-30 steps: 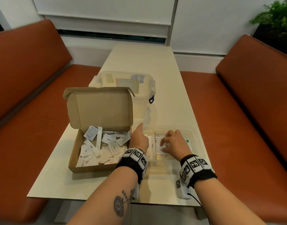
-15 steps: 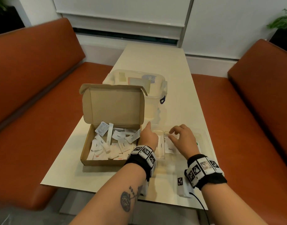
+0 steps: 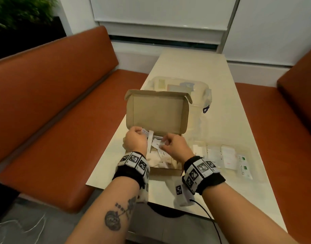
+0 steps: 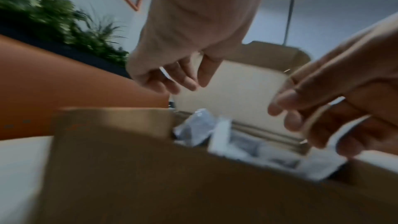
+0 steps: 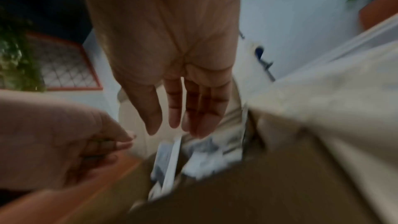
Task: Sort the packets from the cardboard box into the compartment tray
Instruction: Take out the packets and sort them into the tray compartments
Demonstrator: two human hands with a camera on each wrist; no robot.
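Observation:
The open cardboard box sits at the table's near left, its lid standing upright. Several white packets lie jumbled inside. Both hands hover over the box. My left hand is at the far left corner, fingers loosely curled and empty in the left wrist view. My right hand is over the middle, its fingers straight and holding nothing. The clear compartment tray lies to the right of the box with white and green-printed packets in it.
A clear lidded plastic container stands just behind the box lid. Orange bench seats flank the pale table on both sides. A black cable runs off the right wrist over the table's near edge.
Both hands left the compartment tray and moved left over the cardboard box. The head view also swung left, so the tray now lies to the right of both hands.

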